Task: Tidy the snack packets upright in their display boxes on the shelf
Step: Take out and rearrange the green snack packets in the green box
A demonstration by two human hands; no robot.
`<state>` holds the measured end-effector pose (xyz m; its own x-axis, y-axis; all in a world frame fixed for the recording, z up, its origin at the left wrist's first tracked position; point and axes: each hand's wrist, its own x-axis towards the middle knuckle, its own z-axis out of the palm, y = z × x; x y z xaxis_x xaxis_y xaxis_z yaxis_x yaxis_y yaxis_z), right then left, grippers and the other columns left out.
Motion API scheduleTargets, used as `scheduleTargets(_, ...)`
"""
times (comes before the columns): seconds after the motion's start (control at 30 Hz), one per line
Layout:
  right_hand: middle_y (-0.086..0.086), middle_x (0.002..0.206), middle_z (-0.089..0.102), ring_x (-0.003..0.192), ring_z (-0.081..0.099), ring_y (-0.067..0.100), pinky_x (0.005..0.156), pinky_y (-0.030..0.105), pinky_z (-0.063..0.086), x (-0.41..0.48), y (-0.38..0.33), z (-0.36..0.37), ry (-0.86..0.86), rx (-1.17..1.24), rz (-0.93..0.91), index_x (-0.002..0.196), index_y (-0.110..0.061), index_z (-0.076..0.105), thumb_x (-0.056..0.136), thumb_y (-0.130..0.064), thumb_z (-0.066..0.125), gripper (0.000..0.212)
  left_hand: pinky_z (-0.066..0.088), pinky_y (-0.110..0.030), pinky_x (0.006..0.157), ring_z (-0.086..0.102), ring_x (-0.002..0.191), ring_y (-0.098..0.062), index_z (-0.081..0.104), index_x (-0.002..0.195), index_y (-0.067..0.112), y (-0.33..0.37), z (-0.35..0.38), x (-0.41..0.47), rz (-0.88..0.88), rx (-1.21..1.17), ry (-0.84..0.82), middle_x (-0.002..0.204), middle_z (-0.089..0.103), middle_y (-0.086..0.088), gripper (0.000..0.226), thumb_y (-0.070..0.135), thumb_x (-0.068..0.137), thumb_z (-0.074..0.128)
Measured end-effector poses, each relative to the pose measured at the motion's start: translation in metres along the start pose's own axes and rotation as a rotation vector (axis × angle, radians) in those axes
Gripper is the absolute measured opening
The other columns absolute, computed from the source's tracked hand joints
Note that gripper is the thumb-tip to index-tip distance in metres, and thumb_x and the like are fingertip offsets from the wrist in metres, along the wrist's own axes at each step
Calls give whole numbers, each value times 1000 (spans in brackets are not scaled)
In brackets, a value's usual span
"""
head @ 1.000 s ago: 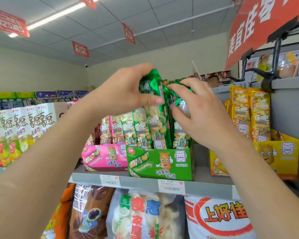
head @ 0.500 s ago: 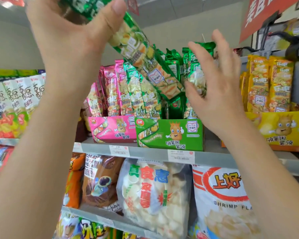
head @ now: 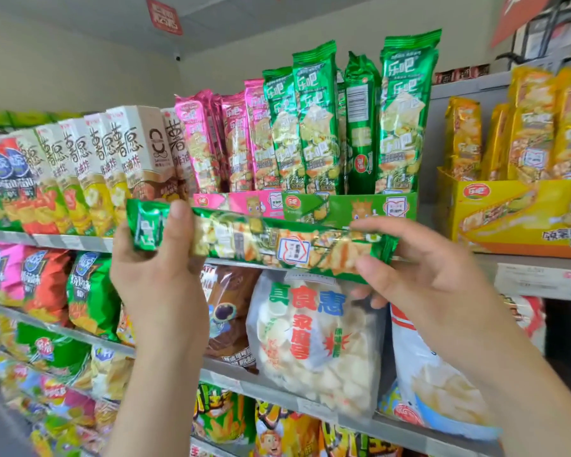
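We hold one green packet point(head: 277, 247) level in front of the shelf point(head: 541, 275), just below the green box point(head: 350, 207) and outside it. The packet lies on its side, printed face toward us.

Left grip point(head: 159, 278): closed round the packet's left end, thumb across the front, fingers curled behind.

Right grip point(head: 419, 275): pinches the right end, with the forefinger on the upper edge and the thumb on the lower edge.

The green box stands on the shelf between the pink box point(head: 241, 202) and the yellow box point(head: 508, 216). Green packets point(head: 314, 120) stand upright in it. One of them point(head: 360, 127) shows its barcode side. Pink packets point(head: 208, 143) lean slightly left in the pink box. Yellow packets point(head: 534, 127) stand upright in the yellow box.
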<state>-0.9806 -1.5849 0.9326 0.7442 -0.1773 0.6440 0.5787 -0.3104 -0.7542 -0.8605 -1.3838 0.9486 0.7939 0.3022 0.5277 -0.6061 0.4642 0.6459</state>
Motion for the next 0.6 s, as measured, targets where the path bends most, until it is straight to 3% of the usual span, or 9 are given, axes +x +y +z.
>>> scheduleTargets(0.07, 1, 102, 73, 70, 74, 22, 60, 23, 56, -3, 4, 0, 61, 91, 1, 108, -33, 68, 79, -35, 72, 29, 49, -22, 56, 57, 68, -4, 46, 136, 4, -9, -10, -7, -28, -19, -44, 89, 61, 3, 86, 47, 70, 79)
scheduleTargets(0.13, 6, 101, 72, 71, 74, 26, 61, 23, 57, -6, 7, -1, 120, 163, 0, 107, -28, 69, 80, -25, 73, 27, 54, -27, 67, 63, 76, -6, 54, 129, 9, -10, -13, -11, -108, -12, -36, 96, 64, -1, 68, 46, 75, 74)
scheduleTargets(0.2, 13, 101, 69, 74, 74, 31, 62, 23, 58, -7, 8, 0, 158, 184, 5, 104, -29, 70, 78, -25, 72, 27, 54, -34, 80, 63, 94, -10, 61, 124, 16, -8, -16, -12, -139, 60, -22, 123, 63, -7, 60, 51, 76, 69)
scheduleTargets(0.23, 19, 104, 66, 76, 74, 31, 63, 23, 58, -7, 9, 0, 171, 192, 12, 103, -29, 71, 77, -25, 71, 26, 53, -34, 77, 61, 90, -8, 69, 114, 25, -9, -20, -12, -129, 84, -35, 121, 64, -2, 45, 52, 78, 66)
scheduleTargets(0.27, 23, 106, 64, 78, 74, 30, 64, 23, 58, -8, 9, 1, 184, 206, 21, 102, -29, 72, 76, -25, 72, 26, 52, -31, 69, 57, 79, -3, 75, 97, 36, -8, -23, -13, -132, 110, -56, 105, 66, 11, 26, 53, 80, 64)
scheduleTargets(0.3, 23, 107, 64, 81, 74, 27, 65, 23, 58, -9, 10, 1, 193, 225, 32, 101, -29, 72, 75, -26, 72, 26, 50, -27, 62, 53, 69, -1, 75, 85, 40, -7, -25, -15, -137, 142, -73, 89, 63, 21, 19, 53, 81, 62)
scheduleTargets(0.33, 21, 107, 65, 84, 74, 25, 67, 24, 58, -10, 11, 2, 191, 250, 44, 101, -29, 72, 73, -28, 73, 27, 50, -23, 58, 51, 65, 0, 74, 88, 38, -8, -28, -15, -146, 156, -85, 84, 60, 24, 21, 53, 82, 62)
scheduleTargets(0.4, 13, 106, 70, 92, 73, 23, 72, 27, 59, -13, 13, 1, 156, 303, 69, 102, -27, 72, 70, -35, 78, 34, 50, -21, 55, 56, 65, -3, 75, 95, 30, -8, -30, -14, -179, 127, -61, 84, 63, 19, 24, 48, 87, 60)
scheduleTargets(0.6, 2, 99, 68, 97, 69, 27, 79, 33, 58, -18, 18, 6, 181, 289, 123, 98, -24, 70, 62, -59, 82, 52, 57, -30, 72, 70, 85, -16, 79, 77, 23, -4, -33, -10, -235, -97, -88, 88, 73, 1, 37, 26, 100, 50)
